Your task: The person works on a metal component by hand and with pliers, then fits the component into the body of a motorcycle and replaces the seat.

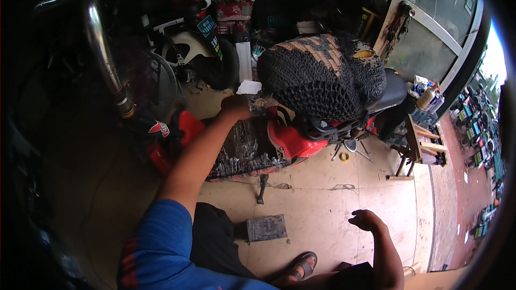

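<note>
My left hand (235,108) reaches across the footboard (244,145) of a red scooter (301,144). It is in shadow at the far edge of the board, and its fingers are hidden, so any grip cannot be made out. Just beyond it is a white scrap (249,87). The footboard looks worn, with dark, peeling patches. My right hand (367,220) hangs over the floor to the right, fingers loosely bent and a little apart, holding nothing. A dark grey rectangular block (267,228) lies on the floor between my feet and the scooter.
Black netted fabric (322,78) covers the scooter's seat. A kickstand (262,189) points down at the near side. A yellow tape roll (344,157) lies near the rear. To the right stand a wooden stool (427,142) and a glass door (424,37); another two-wheeler (193,48) is behind.
</note>
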Available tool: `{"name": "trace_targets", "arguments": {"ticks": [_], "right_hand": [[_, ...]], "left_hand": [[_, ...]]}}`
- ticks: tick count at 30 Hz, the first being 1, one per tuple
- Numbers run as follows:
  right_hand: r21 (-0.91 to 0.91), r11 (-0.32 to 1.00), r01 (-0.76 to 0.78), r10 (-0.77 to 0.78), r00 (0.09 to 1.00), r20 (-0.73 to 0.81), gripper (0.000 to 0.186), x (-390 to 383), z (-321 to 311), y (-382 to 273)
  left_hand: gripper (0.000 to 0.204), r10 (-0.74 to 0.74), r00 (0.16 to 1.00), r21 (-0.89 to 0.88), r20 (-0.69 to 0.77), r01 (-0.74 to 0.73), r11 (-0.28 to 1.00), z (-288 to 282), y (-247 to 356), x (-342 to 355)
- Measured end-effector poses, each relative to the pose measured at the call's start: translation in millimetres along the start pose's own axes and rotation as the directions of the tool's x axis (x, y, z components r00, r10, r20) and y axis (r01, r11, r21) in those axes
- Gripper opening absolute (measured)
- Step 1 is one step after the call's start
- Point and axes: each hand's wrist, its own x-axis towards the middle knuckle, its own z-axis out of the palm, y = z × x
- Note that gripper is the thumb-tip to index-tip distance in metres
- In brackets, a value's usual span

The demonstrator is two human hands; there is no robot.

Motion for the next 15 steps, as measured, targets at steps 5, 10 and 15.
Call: {"name": "trace_targets", "arguments": {"ticks": [5,10,15], "right_hand": [[0.149,0.989,0.022,-0.023,1.000,0.002,0.056,14.6,-4.9,-16.9],[0.113,0.991,0.067,-0.068,0.998,0.000,0.056,19.3,-7.4,-21.6],[0.044,0.999,0.004,-0.005,1.000,0.009,0.057,7.9,3.4,1.3]], "left_hand": [[0.062,-0.110,0.964,-0.371,-0.241,0.013,0.928,95.5,-56.1,97.1],[0.026,-0.229,0.973,-0.943,-0.016,0.062,0.328,113.0,-67.7,130.1],[0.018,-0.045,0.998,-0.995,-0.047,-0.051,-0.090,77.9,-7.5,75.3]]}}
